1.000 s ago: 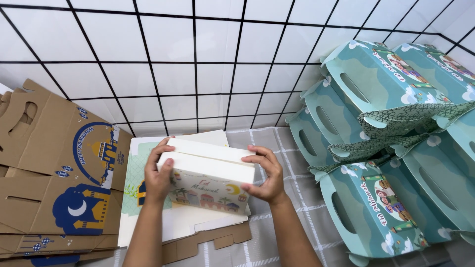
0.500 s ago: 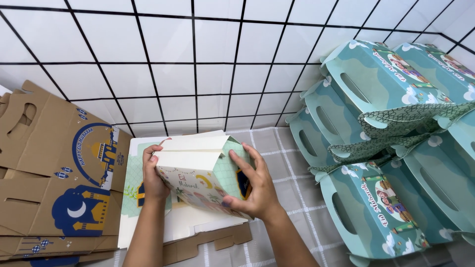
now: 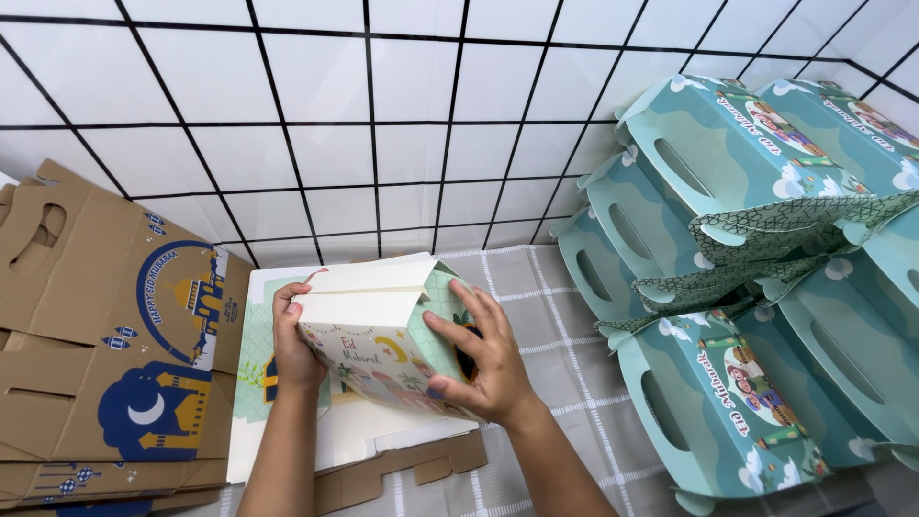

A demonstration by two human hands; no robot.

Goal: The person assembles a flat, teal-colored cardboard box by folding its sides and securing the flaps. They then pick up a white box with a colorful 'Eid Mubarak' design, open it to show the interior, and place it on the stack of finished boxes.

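Hands grip the pale printed box [image 3: 378,335] above the counter [image 3: 565,316], left hand [image 3: 292,345] at its end, right hand [image 3: 479,364] flat on its side; best to press the folds evenly.

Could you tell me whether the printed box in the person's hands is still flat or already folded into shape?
Partly folded: the printed box shows a cream top panel, patterned front and side, gripped between left hand and right hand.
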